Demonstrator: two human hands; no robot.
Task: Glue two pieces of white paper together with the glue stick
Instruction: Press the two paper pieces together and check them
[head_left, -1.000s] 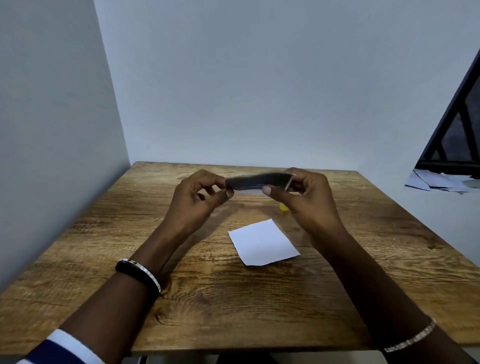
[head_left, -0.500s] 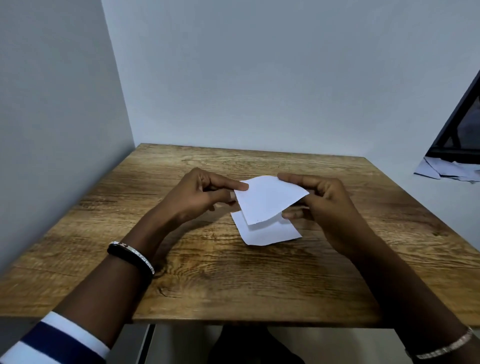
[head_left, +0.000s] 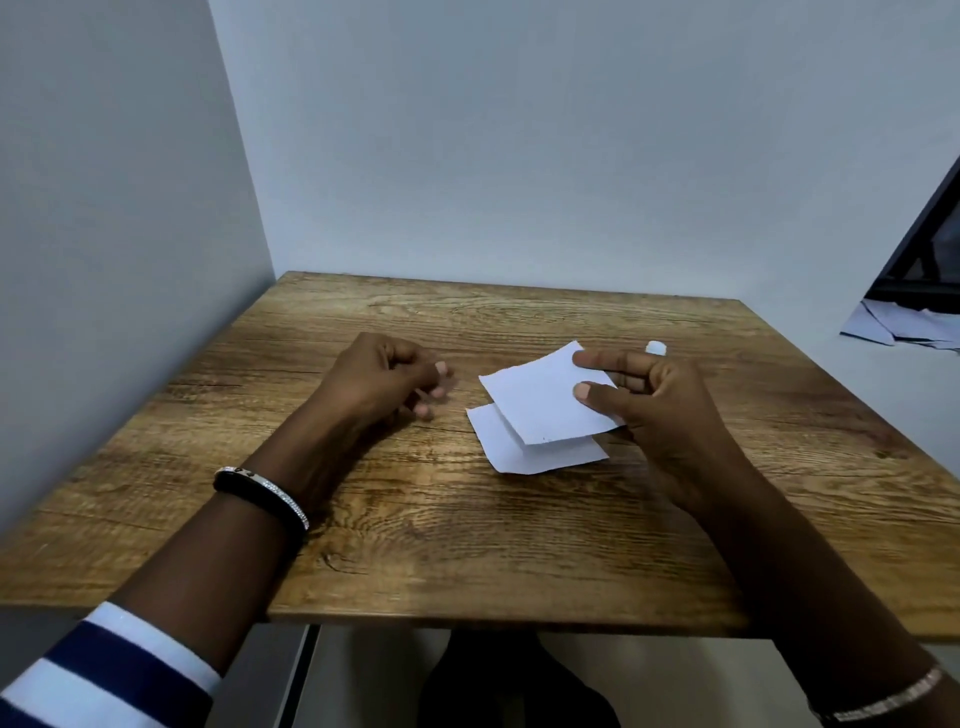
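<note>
Two white paper pieces are near the middle of the wooden table (head_left: 467, 545). The lower piece (head_left: 501, 447) lies flat on the wood. The upper piece (head_left: 540, 400) overlaps it, shifted up and to the right, and my right hand (head_left: 660, 410) pinches its right edge between thumb and forefinger. My left hand (head_left: 384, 376) rests on the table to the left of the papers, fingers curled, holding nothing. A small white tip (head_left: 656, 347), possibly the glue stick, shows just behind my right hand; the rest of it is hidden.
Grey walls close the table in at the left and back. To the right, off the table, loose white sheets (head_left: 904, 325) lie on a ledge under a dark frame (head_left: 924, 244).
The upper paper came down from in front of me onto the lower piece. My left hand let go of it and drew back to the left; my right hand still holds it.
</note>
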